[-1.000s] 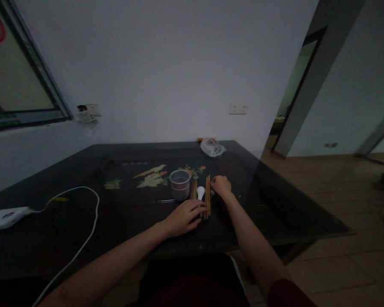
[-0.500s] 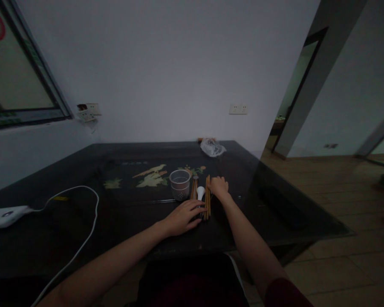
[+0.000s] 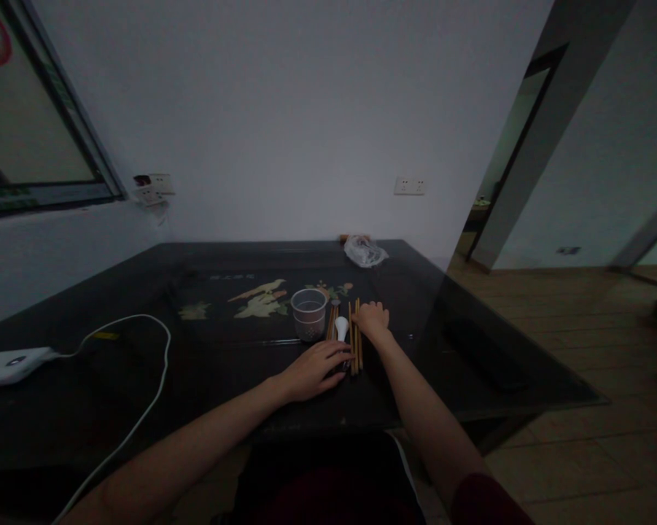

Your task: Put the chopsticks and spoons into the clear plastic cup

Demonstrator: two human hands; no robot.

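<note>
Several wooden chopsticks [image 3: 356,343] lie side by side on the dark table, pointing away from me. To their left lies a white spoon [image 3: 342,327], with its lower part under my fingers. My left hand [image 3: 318,367] rests over the near end of the spoon, fingers apart and tips touching the chopsticks. My right hand [image 3: 372,319] is at the far right of the chopsticks, its fingers curled and closed against them; its fingertips are partly hidden. A clear plastic cup [image 3: 309,315] stands upright left of the spoon. More thin sticks [image 3: 331,321] lie between cup and spoon.
A crumpled clear plastic bag [image 3: 364,251] lies at the back of the table [image 3: 224,255]. At the left is a white device [image 3: 11,367] with a white cable [image 3: 164,372] curving toward me. A dark flat object [image 3: 484,357] lies at the right.
The chopsticks by my right hand have spread apart slightly, one shifting left at its far end. My right hand has moved slightly left; my left hand stays almost still.
</note>
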